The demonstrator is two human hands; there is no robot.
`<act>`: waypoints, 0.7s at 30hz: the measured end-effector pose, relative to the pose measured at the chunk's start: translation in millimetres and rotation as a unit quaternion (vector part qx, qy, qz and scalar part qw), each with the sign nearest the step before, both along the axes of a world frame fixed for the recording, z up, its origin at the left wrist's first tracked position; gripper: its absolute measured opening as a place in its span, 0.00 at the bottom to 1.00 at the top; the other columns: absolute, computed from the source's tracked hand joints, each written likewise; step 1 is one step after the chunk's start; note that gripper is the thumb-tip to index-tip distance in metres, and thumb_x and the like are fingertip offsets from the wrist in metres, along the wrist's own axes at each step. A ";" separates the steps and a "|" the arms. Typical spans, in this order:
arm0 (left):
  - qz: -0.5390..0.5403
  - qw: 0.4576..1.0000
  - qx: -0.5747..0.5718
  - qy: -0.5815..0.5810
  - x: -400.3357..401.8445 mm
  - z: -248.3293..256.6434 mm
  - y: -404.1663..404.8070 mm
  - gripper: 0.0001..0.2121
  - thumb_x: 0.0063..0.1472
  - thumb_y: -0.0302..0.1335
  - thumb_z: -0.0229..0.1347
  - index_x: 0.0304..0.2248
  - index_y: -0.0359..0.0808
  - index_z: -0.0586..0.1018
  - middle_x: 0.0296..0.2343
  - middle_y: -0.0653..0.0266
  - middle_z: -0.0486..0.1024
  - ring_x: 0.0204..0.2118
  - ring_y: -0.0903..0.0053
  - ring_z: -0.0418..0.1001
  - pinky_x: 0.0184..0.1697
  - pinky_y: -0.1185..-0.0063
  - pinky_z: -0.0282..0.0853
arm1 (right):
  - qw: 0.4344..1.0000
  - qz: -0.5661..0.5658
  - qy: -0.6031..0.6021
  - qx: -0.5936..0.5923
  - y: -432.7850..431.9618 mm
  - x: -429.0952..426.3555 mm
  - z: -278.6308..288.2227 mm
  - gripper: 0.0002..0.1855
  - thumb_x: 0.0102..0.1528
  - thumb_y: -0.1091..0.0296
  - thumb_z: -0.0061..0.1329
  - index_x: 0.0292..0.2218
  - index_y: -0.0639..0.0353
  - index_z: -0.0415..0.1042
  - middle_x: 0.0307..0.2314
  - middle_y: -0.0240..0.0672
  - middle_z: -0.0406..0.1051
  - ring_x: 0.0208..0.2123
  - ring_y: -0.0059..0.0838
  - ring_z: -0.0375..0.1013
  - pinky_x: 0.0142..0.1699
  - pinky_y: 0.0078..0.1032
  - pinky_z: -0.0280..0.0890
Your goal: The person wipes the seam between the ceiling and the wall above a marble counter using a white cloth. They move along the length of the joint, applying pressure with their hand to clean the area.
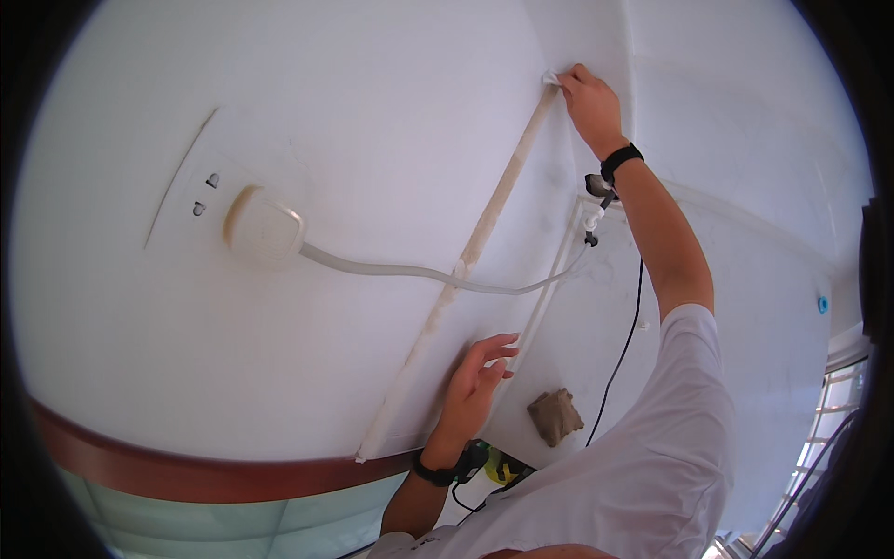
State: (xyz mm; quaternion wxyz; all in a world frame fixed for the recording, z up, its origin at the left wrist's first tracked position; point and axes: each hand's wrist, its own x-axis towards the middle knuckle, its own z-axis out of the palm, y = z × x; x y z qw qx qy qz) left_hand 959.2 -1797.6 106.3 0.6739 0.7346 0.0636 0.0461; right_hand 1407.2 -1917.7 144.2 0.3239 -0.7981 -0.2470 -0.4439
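Observation:
High on the white wall, my right hand (592,105) pinches a small white wad (551,77), maybe tissue or peeled tape, whose exact kind cannot be told. The wad sits against the upper end of a long brownish, stained strip (503,185) that runs slantwise down the wall. My left hand (471,388) holds nothing; its fingers are spread and curled near the wall, by the pale raised edge (538,311) of a white surface. A pale grey cable (377,269) crosses the strip between my hands.
A yellowed white plug (265,227) sits in a wall socket at left. On the white surface lie a folded brown cloth-like piece (555,417) and a thin black cable (624,349). A white-and-black fitting (594,222) is below my right wrist. A red-brown band (209,478) edges the wall.

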 end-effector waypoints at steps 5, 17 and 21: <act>-0.001 1.000 0.004 0.009 1.0 -4.7 3.2 0.18 0.71 0.25 0.44 0.57 0.33 0.69 0.56 0.58 0.69 0.56 0.70 0.69 0.52 0.73 0.69 | 0.998 0.033 0.053 0.027 8.8 -7.9 -27.8 0.14 0.60 0.76 0.47 0.43 0.52 0.80 0.36 0.32 0.73 0.34 0.38 0.75 0.40 0.33 0.72; 0.010 1.000 -0.012 0.003 5.4 -2.5 -0.2 0.18 0.69 0.23 0.44 0.57 0.33 0.70 0.56 0.58 0.69 0.55 0.70 0.69 0.52 0.73 0.68 | 0.988 0.117 0.054 0.089 -0.9 9.7 -29.5 0.14 0.60 0.73 0.49 0.46 0.55 0.79 0.30 0.43 0.76 0.26 0.42 0.75 0.35 0.31 0.70; 0.029 0.999 -0.022 -0.001 -0.3 -6.9 -0.2 0.17 0.70 0.24 0.44 0.57 0.33 0.70 0.56 0.58 0.69 0.55 0.70 0.69 0.51 0.74 0.68 | 0.960 0.236 0.097 0.111 6.6 -14.3 -34.4 0.18 0.59 0.76 0.47 0.48 0.53 0.79 0.27 0.43 0.75 0.23 0.38 0.71 0.35 0.26 0.69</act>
